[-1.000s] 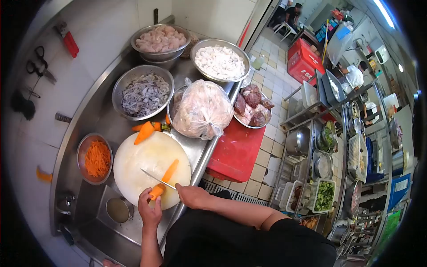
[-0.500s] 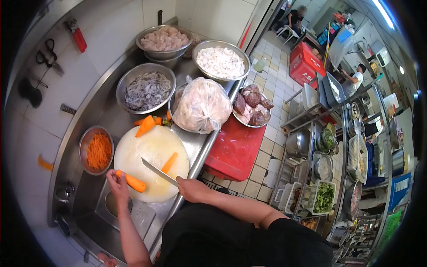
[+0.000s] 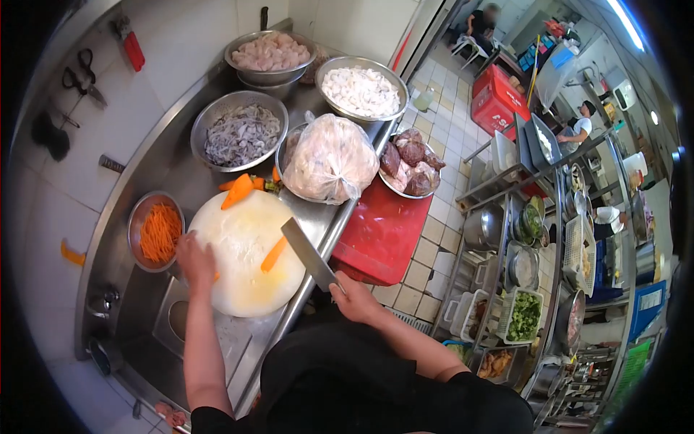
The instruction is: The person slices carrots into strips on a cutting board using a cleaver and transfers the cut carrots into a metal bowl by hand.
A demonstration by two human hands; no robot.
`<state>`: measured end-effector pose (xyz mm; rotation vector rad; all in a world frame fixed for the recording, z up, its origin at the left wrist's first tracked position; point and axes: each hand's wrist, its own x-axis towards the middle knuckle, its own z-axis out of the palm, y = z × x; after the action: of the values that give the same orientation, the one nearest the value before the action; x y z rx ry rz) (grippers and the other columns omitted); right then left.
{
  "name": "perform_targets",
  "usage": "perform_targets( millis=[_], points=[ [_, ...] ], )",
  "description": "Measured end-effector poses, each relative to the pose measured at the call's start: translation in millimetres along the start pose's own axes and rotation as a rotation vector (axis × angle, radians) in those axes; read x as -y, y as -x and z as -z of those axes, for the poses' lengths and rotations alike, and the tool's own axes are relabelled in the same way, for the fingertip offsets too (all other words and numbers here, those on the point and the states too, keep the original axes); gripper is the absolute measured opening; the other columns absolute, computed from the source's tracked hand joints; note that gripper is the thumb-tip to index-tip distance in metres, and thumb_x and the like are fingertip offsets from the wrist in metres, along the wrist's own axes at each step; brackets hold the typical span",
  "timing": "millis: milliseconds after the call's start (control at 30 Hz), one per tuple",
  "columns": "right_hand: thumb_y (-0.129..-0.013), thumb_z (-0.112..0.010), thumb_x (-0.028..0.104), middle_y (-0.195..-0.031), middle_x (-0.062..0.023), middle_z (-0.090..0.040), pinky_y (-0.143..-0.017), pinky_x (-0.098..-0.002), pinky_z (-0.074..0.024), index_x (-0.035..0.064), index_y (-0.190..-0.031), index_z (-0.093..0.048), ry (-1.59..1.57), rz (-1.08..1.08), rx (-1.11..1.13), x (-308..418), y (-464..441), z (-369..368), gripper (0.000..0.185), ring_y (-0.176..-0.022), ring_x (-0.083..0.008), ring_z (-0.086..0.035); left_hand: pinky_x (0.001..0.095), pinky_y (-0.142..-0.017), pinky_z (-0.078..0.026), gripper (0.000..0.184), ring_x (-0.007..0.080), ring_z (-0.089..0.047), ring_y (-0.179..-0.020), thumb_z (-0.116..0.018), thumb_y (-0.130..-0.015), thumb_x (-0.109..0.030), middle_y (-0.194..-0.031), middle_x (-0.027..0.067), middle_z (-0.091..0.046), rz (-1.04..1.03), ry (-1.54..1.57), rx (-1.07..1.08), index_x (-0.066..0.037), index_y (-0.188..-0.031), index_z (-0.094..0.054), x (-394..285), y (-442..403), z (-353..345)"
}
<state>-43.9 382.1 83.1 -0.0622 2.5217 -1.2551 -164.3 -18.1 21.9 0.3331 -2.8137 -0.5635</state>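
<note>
My left hand (image 3: 196,262) is over the left edge of the round white cutting board (image 3: 242,289), beside the bowl of shredded carrot (image 3: 160,233). A bit of orange shows under its fingers; what they hold is mostly hidden. My right hand (image 3: 354,296) grips the handle of a knife (image 3: 307,253), its broad blade raised over the board's right edge. A carrot piece (image 3: 274,254) lies on the board, left of the blade. Peeled carrots (image 3: 238,191) rest at the board's far edge.
Behind the board stand a bowl of squid (image 3: 242,134), a bagged lump of meat (image 3: 331,159), bowls of pale meat (image 3: 271,54) and white pieces (image 3: 361,92). Dark meat (image 3: 412,163) sits above a red box (image 3: 376,231). Shelves (image 3: 491,289) stand right; people are farther back.
My left hand has moved up the board's left side, and the carrot it held is now mostly hidden. My right hand has lifted the knife and moved it right, turning its blade.
</note>
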Motion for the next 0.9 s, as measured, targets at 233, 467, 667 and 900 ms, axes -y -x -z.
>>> perform_targets(
  millis=[233,467,667,900],
  points=[
    [-0.109,-0.056,0.028,-0.102,-0.0329,-0.068,-0.084,-0.0596,-0.0515,0.0030,-0.120,-0.055,-0.076,-0.055,-0.046,-9.2,0.5,6.1,0.027,-0.103,-0.0565,-0.065,0.0485,-0.101,-0.054,0.043,0.0382,-0.064,-0.114,-0.082,-0.090,-0.027,-0.121,0.0178,-0.063,-0.301,0.195,0.480,-0.006,-0.125,-0.068,-108.9,74.8,-14.6],
    [-0.109,-0.057,0.029,-0.100,-0.0326,-0.069,-0.082,-0.0595,-0.0513,0.0032,-0.114,-0.055,-0.049,-0.025,-0.034,-12.7,0.4,4.2,0.026,-0.101,-0.0559,-0.065,0.0530,-0.088,-0.058,0.035,0.0443,-0.069,-0.104,-0.078,-0.092,-0.020,-0.116,0.0229,-0.065,-0.145,0.210,0.469,-0.004,-0.122,-0.067,-83.7,79.7,-29.9],
    [-0.109,-0.057,0.030,-0.097,-0.0318,-0.067,-0.080,-0.0576,-0.0507,0.0028,-0.110,-0.056,-0.056,-0.012,0.001,-22.3,-0.7,-8.2,0.028,-0.097,-0.0552,-0.064,0.0509,-0.093,-0.057,0.031,0.0432,-0.068,-0.106,-0.078,-0.090,-0.017,-0.115,0.0228,-0.065,-0.187,0.212,0.394,-0.003,-0.115,-0.067,-100.5,75.9,-31.0],
    [-0.110,-0.055,0.031,-0.107,-0.0335,-0.068,-0.087,-0.0593,-0.0498,0.0033,-0.119,-0.055,-0.058,-0.063,0.072,-24.7,-2.1,-6.5,0.029,-0.106,-0.0562,-0.063,0.0498,-0.084,-0.055,0.017,0.0409,-0.067,-0.097,-0.072,-0.088,-0.011,-0.107,0.0199,-0.066,-0.043,0.280,0.521,-0.005,-0.101,-0.063,-94.3,61.1,-42.9]
  ],
)
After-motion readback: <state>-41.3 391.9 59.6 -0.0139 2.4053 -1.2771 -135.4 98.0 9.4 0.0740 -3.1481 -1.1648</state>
